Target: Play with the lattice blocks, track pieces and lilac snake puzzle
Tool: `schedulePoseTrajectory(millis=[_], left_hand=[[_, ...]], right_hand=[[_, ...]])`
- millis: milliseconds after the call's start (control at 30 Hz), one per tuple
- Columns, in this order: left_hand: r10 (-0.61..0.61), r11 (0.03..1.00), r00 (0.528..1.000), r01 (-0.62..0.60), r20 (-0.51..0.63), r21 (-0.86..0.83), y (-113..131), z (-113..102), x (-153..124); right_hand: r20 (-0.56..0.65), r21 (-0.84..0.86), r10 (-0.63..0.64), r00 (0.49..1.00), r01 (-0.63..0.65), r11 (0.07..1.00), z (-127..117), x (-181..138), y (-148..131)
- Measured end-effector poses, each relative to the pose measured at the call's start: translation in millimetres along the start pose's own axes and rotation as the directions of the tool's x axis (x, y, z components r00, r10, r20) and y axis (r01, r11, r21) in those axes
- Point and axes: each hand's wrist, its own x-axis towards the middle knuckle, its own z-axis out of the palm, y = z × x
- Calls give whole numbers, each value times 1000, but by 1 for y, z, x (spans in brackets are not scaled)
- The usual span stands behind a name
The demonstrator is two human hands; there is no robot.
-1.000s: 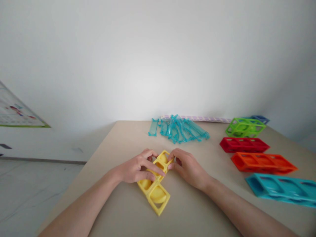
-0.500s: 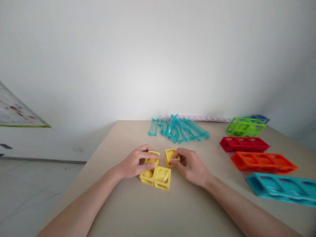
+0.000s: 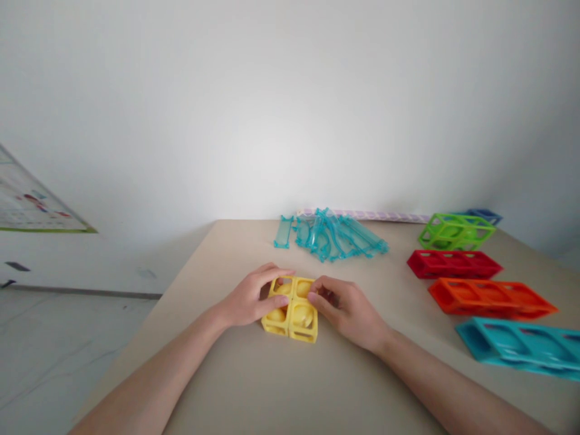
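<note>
A yellow plastic frame block (image 3: 292, 311) of open cube cells lies on the beige table (image 3: 254, 386), folded into a two-by-two square. My left hand (image 3: 251, 297) grips its left side, thumb in front and fingers curled over the top. My right hand (image 3: 344, 308) pinches its right side at the upper cell. Both hands are closed on the block.
A heap of clear teal strips (image 3: 333, 238) lies at the table's far edge. Along the right stand long frame blocks: green (image 3: 455, 231), red (image 3: 453, 264), orange (image 3: 492, 298) and teal (image 3: 521, 347). A dark blue piece (image 3: 484, 214) sits behind the green one. A white wall is behind.
A second ago the yellow block lay as a straight row of cells. It was bent apart, and now its cells are pressed together into a square between my hands.
</note>
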Motion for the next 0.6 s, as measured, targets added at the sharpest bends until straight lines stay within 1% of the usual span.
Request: schedulePoseTrajectory(millis=[100, 167, 200, 267, 333, 400, 500, 567, 600], left_hand=[[18, 999, 1000, -18, 16, -37, -3, 1, 0], [16, 999, 1000, -15, 23, -47, -4, 2, 1], [16, 999, 999, -15, 29, -49, -5, 2, 1], [28, 998, 998, -26, 56, -53, -4, 1, 1], [47, 997, 995, -42, 87, -57, -2, 0, 1], [55, 997, 993, -48, 106, -63, 0, -1, 1], [49, 996, 992, -41, 112, -77, 2, -1, 1], [46, 996, 993, -37, 113, -81, 3, -1, 1], [43, 996, 993, -34, 112, -82, 3, -1, 2]], right_hand=[[-24, 56, 74, 997, -73, 996, 4, 1, 2], [-37, 184, 131, 991, -122, 975, 6, 3, 3], [-34, 271, 166, 985, -151, 951, 6, 4, 3], [-14, 445, 239, 971, -208, 871, 6, 5, 3], [12, 563, 296, 955, -251, 787, 5, 7, 0], [20, 623, 338, 941, -277, 732, 5, 8, -3], [21, 674, 388, 921, -300, 675, 7, 7, -6], [9, 688, 405, 914, -299, 661, 11, 6, -6], [-8, 683, 402, 916, -288, 671, 12, 6, -5]])
